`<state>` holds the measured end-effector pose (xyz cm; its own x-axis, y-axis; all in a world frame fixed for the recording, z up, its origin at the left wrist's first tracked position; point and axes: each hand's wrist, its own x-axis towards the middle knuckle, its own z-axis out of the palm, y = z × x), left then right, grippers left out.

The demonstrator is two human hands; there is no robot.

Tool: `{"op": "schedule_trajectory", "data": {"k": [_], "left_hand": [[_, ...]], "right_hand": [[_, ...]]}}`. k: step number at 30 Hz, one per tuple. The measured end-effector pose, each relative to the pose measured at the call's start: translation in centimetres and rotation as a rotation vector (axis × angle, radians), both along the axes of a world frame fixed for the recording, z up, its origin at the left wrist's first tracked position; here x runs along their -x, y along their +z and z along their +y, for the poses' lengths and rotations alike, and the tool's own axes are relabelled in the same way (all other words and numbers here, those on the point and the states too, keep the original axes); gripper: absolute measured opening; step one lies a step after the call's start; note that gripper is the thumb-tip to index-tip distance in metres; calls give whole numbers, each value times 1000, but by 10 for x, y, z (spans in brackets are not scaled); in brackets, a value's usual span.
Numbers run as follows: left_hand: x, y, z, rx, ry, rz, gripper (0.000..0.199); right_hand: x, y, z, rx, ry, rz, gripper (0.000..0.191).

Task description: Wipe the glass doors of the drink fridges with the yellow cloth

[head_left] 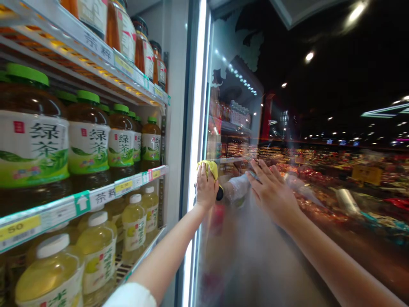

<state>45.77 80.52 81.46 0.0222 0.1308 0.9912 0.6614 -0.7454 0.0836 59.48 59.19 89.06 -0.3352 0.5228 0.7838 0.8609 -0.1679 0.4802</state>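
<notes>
Yellow cloth [211, 166] is at the near edge of the glass door [255, 268], right beside the lit strip [196, 106]. We have it in our left hand [206, 187]: fingers laid long over it, pinning it, folds showing past the fingertips and on the right side. So it lies under and just beyond the left fingers, no gap between. It's bunched; we can't read a clear long axis. The strip next to it runs near-vertical. Left is clearly the nearer hand. Our right hand [271, 194] is off to the right, holding nothing, fingers spread toward the glass; we can't tell if it touches. Green-capped bottles [121, 147] stand on the shelf [96, 197] to our left, well apart from the cloth.
</notes>
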Motion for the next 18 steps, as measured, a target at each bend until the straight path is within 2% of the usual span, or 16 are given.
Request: {"op": "schedule_trajectory", "data": {"k": [4,5,6,7,9,13,14,16,18], "left_hand": [[-4,88,17,-64,-25,-47,52],[-6,102,19,-66,-16,-68,52],[-7,109,20,-68,-6,-85,51],[-8,109,20,-72,4,-94,50],[-7,90,19,-83,16,-94,46],[10,15,14,-116,18,21,39],[17,0,13,-123,25,59,37],[32,-15,11,-135,38,118,35],[48,-12,9,-150,46,153,36]], "right_hand": [[18,16,34,-6,107,9,42],[19,20,43,-3,130,5,42],[19,23,51,5,151,3,43],[18,25,58,14,171,3,43],[13,27,69,26,195,8,44],[-1,23,76,21,191,-20,45],[-3,22,76,18,187,-34,45],[-7,21,75,9,179,-60,44],[-9,20,76,-7,176,-86,45]]}}
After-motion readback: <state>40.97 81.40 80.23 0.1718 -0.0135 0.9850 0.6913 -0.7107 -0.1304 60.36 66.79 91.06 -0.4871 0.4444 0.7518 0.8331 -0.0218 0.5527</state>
